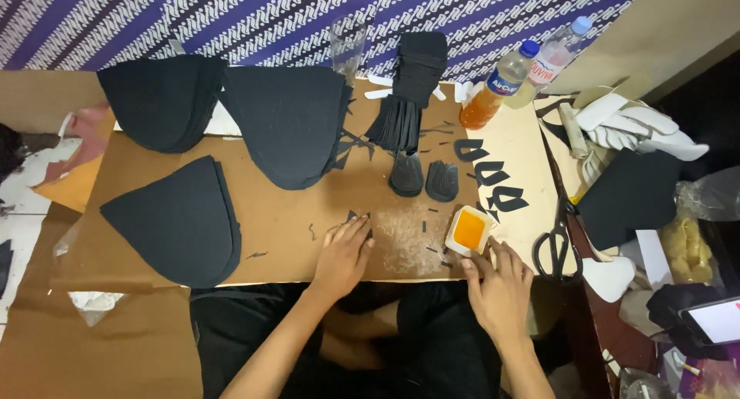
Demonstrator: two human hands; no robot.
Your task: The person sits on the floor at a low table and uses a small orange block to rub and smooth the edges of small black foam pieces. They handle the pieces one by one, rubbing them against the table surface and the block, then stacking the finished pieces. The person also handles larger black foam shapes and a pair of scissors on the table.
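Brown cardboard (293, 237) is my work surface, laid over my lap w/ a purple patterned cloth (231, 13) hanging behind it. My left hand (343, 252) lies flat, fingers close together, pinning a small black cut piece (356, 215) at its fingertips; only a corner of the piece shows, so I can't tell its full shape. My right hand (499, 287) rests palm down, fingers loosely spread, fingertips just beside the small white tub of orange glue (468, 231); it holds nothing.

Doing this well, as I judge it: keep the left hand pressing firmly so the piece doesn't slide, and take only a thin bit of glue, since the smeared patch (408, 237) between my hands looks sticky already. Better to keep the piece off that patch.

Other bits around:
- 3 stacks of large black curved panels (181, 222) on the left and rear.
- 2 small ribbed black pieces (424, 177) past the smear, a fanned black pile (405, 98) behind them.
- 4 or so black cutout shapes (493, 185) near the tub.
- Scissors (556, 241) at the right edge, close to my right hand, so I mind my wrist there.
- 2 bottles (501, 83) at the back right, 1 w/ orange liquid.
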